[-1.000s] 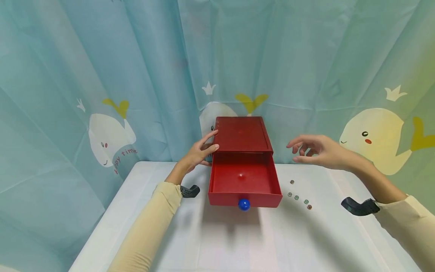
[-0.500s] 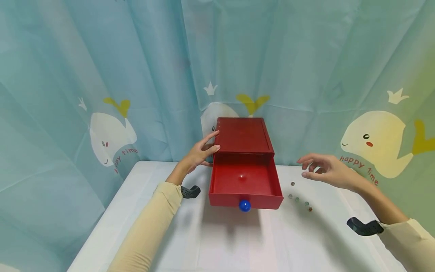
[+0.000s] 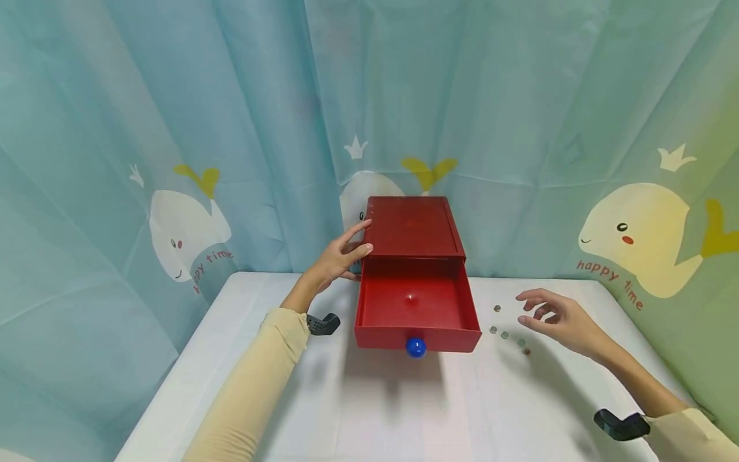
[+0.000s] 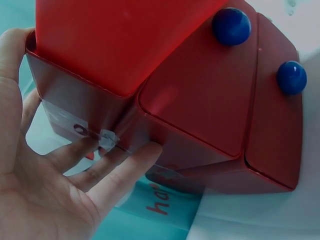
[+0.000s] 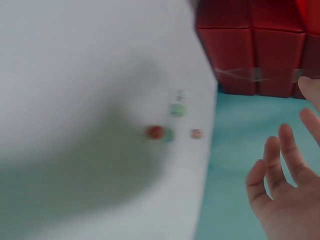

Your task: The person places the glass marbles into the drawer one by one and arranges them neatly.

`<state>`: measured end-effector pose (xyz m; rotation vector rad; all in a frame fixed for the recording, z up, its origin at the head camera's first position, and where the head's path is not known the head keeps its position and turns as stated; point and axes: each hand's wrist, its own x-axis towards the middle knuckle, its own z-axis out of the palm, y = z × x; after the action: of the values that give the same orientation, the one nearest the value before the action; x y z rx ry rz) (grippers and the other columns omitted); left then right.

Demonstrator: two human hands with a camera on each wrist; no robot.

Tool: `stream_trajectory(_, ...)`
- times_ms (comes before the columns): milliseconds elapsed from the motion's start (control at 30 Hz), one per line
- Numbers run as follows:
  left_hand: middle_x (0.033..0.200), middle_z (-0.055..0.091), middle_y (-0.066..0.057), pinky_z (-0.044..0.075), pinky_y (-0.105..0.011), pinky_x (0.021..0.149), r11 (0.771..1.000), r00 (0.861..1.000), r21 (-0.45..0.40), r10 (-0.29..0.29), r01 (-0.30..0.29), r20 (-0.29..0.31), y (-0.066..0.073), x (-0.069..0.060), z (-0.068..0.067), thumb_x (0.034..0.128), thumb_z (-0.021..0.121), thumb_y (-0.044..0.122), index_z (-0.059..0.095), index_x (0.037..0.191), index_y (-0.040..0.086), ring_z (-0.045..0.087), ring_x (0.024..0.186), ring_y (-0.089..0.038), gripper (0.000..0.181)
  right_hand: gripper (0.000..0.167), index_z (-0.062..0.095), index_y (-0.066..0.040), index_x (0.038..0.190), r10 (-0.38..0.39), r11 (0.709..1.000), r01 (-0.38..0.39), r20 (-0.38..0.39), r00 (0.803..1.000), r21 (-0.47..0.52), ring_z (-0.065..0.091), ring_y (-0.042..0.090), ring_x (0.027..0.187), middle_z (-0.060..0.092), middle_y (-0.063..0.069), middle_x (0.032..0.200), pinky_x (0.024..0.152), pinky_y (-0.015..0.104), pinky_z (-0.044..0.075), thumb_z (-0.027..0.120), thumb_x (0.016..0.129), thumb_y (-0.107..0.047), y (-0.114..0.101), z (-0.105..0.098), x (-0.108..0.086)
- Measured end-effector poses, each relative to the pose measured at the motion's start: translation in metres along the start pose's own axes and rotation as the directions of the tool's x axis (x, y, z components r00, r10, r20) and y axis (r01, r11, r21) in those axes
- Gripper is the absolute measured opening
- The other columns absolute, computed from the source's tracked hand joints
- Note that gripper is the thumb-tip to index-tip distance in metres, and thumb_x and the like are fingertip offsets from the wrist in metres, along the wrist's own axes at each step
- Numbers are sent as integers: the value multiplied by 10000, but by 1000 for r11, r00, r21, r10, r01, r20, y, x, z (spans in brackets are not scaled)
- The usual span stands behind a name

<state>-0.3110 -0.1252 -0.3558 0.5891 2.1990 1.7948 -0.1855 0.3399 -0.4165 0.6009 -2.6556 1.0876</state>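
Observation:
A red drawer cabinet [image 3: 412, 228] stands at the back middle of the table, its top drawer [image 3: 381, 339] pulled out toward me. The drawer has a blue round knob [image 3: 416, 347], and its visible floor holds nothing. My left hand [image 3: 333, 260] rests against the cabinet's left side, fingers spread and touching the side and top edge. In the left wrist view, the lower drawers with blue knobs [image 4: 231, 26] are pushed in. My right hand [image 3: 560, 321] hovers with loosely bent fingers, holding nothing. Several small glass marbles [image 3: 505, 335] lie on the table between it and the cabinet.
The white-covered table [image 3: 288, 410] ends at a teal curtain [image 3: 508, 115] with whale prints, hanging close behind the cabinet. Another curtain panel [image 3: 710, 308] hangs at the right edge. A black wrist camera [image 3: 622, 426] sits on my right forearm, another [image 3: 323, 325] on my left.
My right hand has moved down and to the right, lower over the table near the marbles. My left hand, the cabinet and the pulled-out drawer have stayed as they were.

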Motion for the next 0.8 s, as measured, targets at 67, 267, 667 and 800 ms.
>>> stream_trajectory(67, 1577, 422, -125, 591, -546, 865, 1000, 1000, 3, 2, -2, 2, 0, 0, 0, 1002, 621, 388, 379, 1576, 423, 483, 1383, -338, 624, 395, 658, -149, 1247, 24, 1000, -24, -6, 1000, 6, 659, 91, 805, 709, 70, 1018, 658, 247, 539, 813, 886, -111, 6, 5, -8)
stream_trajectory(267, 1585, 403, -141, 585, -561, 868, 1000, 1000, 12, 12, -12, 10, 2, -3, 0, 1002, 603, 380, 353, 1594, 398, 463, 1392, -356, 643, 491, 590, -65, 1314, 63, 997, -64, 27, 998, 47, 651, 81, 809, 648, 149, 1057, 656, 248, 525, 812, 876, -79, 22, 17, -27)
stream_trajectory(667, 1597, 385, -128, 586, -549, 875, 1000, 1000, 7, 4, -4, 17, 2, -2, 1, 988, 608, 391, 346, 1593, 413, 453, 1402, -334, 660, 490, 590, -54, 1275, 126, 992, -126, 26, 992, -14, 570, 62, 728, 636, 95, 980, 640, 242, 466, 835, 856, -121, 44, 31, -48)
stream_trajectory(800, 1600, 375, -138, 584, -552, 879, 1000, 1000, 10, 3, -3, 16, 1, -2, 0, 987, 614, 408, 342, 1592, 420, 440, 1411, -341, 664, 465, 617, -59, 1242, 130, 991, -129, 18, 991, -37, 542, 45, 734, 638, 76, 972, 629, 249, 454, 841, 837, -95, 47, 34, -48)
